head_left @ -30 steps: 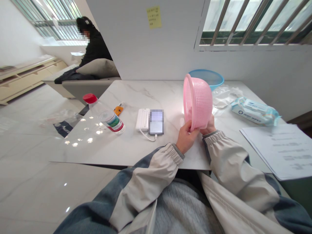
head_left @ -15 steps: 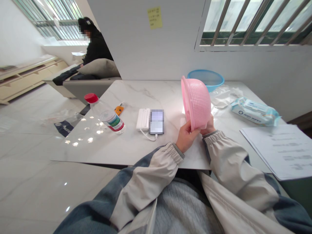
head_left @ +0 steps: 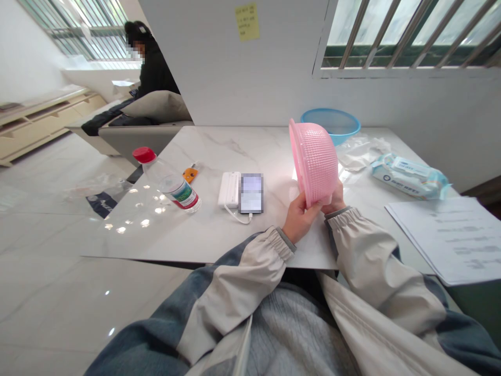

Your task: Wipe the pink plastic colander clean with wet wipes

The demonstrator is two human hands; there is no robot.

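Observation:
A pink plastic colander point(head_left: 316, 159) is tipped on its side above the white marbled table point(head_left: 230, 146), its opening turned to the left. My left hand point(head_left: 299, 219) grips the lower rim, thumb on the outside. Around the lower right side is my right hand point(head_left: 335, 199), closed on the colander and partly hidden behind it. Behind the colander stands a blue basket point(head_left: 332, 122) against the wall. Left of my hands lie a phone point(head_left: 251, 193) and a white power bank point(head_left: 229, 190), joined by a short cable.
A large red-capped bottle point(head_left: 178, 190) stands at the left, with an orange tag point(head_left: 190, 174) behind it. At the right are crumpled clear plastic point(head_left: 358, 151), a wipes pack point(head_left: 409, 176) and paper sheets point(head_left: 446, 230). A person point(head_left: 156, 68) sits on a sofa beyond.
The view has tilted down very slightly, so everything sits a little higher. Both hands keep the same hold on the colander, which stays almost where it was.

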